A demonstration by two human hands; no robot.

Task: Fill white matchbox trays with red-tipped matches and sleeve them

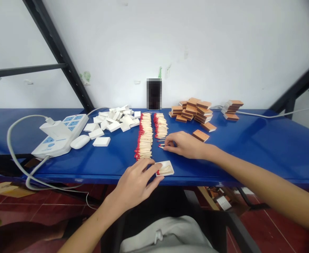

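Note:
My left hand [138,181] grips a small white matchbox tray [172,170] by its left end, near the front edge of the blue table. Several red-tipped matches lie inside that tray. My right hand [184,144] pinches thumb and finger together at a few matchsticks [161,146] on the tabletop, just past the tray. Two rows of matches run away from me, heads to the left: a long row [145,135] behind my left hand and a shorter row [161,126] beside it.
White trays [114,121] are heaped at back left, near a white mouse [79,142] and a power strip [56,138] with cables. Orange matchbox sleeves [193,110] are piled at back right, with a smaller stack [232,109] farther right. A blurred dark upright rectangle [154,95] stands against the wall.

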